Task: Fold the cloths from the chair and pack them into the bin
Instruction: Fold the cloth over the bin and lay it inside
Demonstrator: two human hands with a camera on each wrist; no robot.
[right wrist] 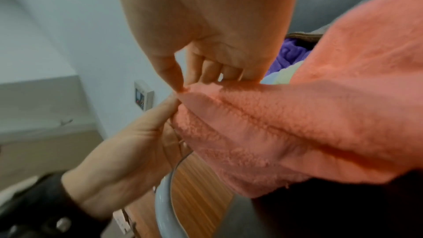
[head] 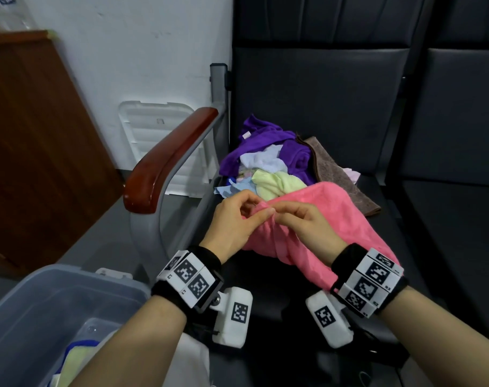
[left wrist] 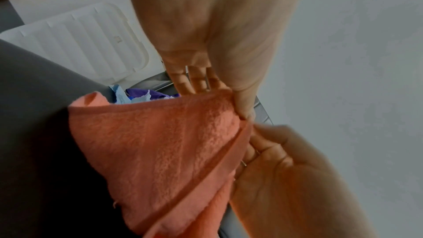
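A pink towel lies crumpled over the front of the dark chair seat. My left hand and right hand meet at one corner of it, and each pinches the hem between thumb and fingers. In the left wrist view the left hand holds the towel by its edge, with the right hand just below. The right wrist view shows the right hand nipping the corner of the towel. A clear bin stands at lower left with folded cloths inside.
Behind the towel is a heap of purple, pale green, light blue and brown cloths. A wooden armrest stands between seat and bin. A white lid leans on the wall. A second seat adjoins on the right.
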